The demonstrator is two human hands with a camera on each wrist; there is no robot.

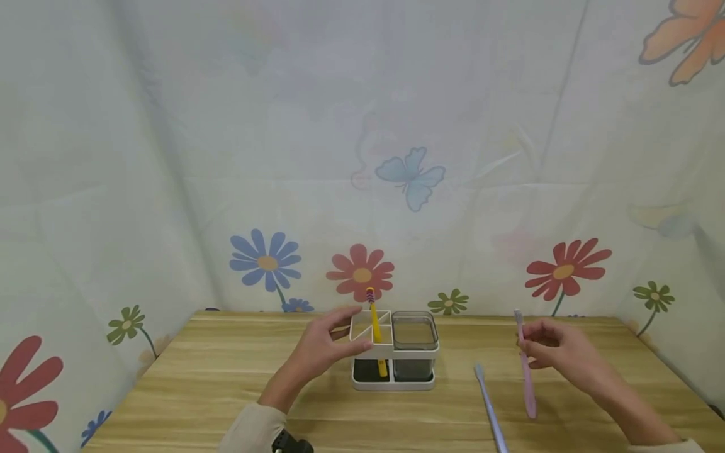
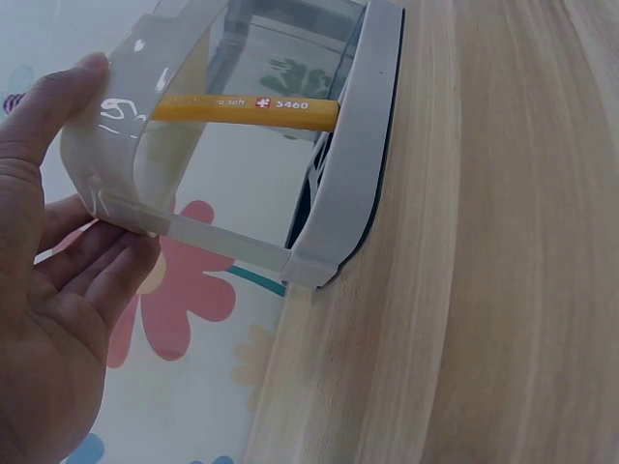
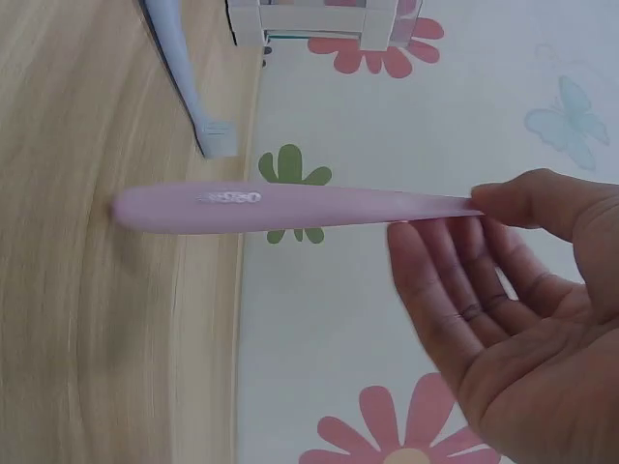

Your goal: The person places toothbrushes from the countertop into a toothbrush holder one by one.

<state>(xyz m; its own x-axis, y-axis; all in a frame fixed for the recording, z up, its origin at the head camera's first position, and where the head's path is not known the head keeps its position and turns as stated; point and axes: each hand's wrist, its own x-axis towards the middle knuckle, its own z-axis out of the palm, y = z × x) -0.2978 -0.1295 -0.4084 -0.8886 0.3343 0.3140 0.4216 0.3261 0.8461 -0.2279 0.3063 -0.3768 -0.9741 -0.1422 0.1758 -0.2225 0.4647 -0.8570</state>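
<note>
On the right of the table (image 1: pixel 215 377), the right hand (image 1: pixel 563 352) pinches the pink toothbrush (image 1: pixel 528 390) near its head, between thumb and fingers, with the bare handle pointing down; whether the handle's end touches the wood cannot be told. The left hand (image 1: pixel 320 343) grasps the upper tier of the white holder (image 1: pixel 396 385), thumb toward the front, fingers toward the back.

Within the holder's divided side, a yellow toothbrush (image 1: pixel 376 324) stands slightly tilted, its exact compartment hard to tell; the clear cup (image 1: pixel 415 345) occupies the other side, nearer the right hand. Between holder and pink toothbrush, a blue toothbrush (image 1: pixel 489 402) lies on the table.

Handling, as judged from these poses: the high pinch sensibly leaves the handle free, but needs firmness, since a long handle held at one end may swing. The left hand does best to brace the frame level, without squeezing, its thumb clear of the divided openings. Any sideways carry calls for lifting the handle's end above the cup's rim.
</note>
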